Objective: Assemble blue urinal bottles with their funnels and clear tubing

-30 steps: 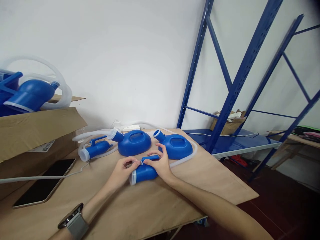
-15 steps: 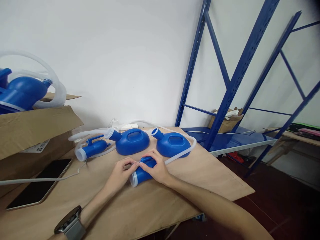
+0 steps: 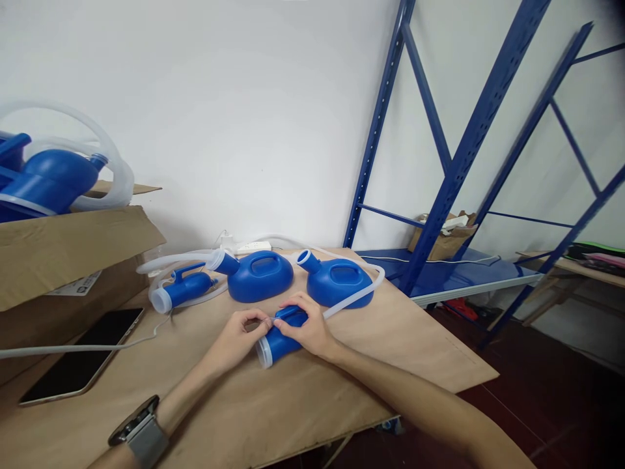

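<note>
While the left hand stays as it was, thumb and forefinger clamped on a small pale piece too tiny to make out, the near blue bottle beneath it has turned slightly, its pale-rimmed mouth angled nearer the person. Bottle's place: on its side on the brown table, in front of two jugs. Right hand: fingers, raised and spread a second ago, now folded over the bottle, hiding much of it. Pale hose: formerly round the right jug's base, now slanting across its front. Surroundings: open carton topped with blue vessels; black-screened device, crossed by a grey cable; second small bottle, lying amid hose; left jug, white power strip behind it; right jug, partly blocked by hose; blue rack.
</note>
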Available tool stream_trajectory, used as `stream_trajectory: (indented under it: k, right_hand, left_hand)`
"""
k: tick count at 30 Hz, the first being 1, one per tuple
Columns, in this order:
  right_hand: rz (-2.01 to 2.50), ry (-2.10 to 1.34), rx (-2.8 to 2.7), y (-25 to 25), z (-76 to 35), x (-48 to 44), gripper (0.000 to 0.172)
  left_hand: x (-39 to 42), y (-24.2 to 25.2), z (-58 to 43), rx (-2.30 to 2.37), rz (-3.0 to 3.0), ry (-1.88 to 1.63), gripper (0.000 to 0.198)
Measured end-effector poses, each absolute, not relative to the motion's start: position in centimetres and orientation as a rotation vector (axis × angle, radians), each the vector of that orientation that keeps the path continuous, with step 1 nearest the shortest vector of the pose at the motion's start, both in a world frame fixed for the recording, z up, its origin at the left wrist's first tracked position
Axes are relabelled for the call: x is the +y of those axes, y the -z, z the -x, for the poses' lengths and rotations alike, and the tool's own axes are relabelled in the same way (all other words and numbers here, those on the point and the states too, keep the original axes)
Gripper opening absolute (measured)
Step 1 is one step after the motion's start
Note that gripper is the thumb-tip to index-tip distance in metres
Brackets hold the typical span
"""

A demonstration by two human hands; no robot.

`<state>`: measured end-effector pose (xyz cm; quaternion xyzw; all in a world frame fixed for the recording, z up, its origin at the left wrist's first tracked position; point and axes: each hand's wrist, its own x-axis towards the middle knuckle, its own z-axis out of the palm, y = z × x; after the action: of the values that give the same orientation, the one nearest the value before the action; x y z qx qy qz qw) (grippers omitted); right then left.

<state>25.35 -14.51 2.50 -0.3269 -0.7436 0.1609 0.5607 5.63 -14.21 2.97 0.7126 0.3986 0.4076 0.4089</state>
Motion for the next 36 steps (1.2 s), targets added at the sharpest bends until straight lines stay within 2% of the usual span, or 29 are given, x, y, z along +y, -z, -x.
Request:
stream_trajectory:
  k: [26,32,36]
  right_hand:
    - [0.809,-0.215,-1.823,-2.1,-25.8,-14.7,0.016]
    - [0.849,-0.193,-1.843,-2.6,-25.7,-15.2,0.016]
    - [0.843,-0.198,-1.846,-2.6,-25.9,-15.2,0.017]
  left_hand:
    - [-15.3,-2.2,-5.9,1.081,-2.058,-1.330,0.027]
    - [-16.0,-2.4,-6.2,1.101,-2.015,-1.329,0.026]
    - [-15.7,-2.8,-6.2,1.078,-1.853,-1.177,0.030]
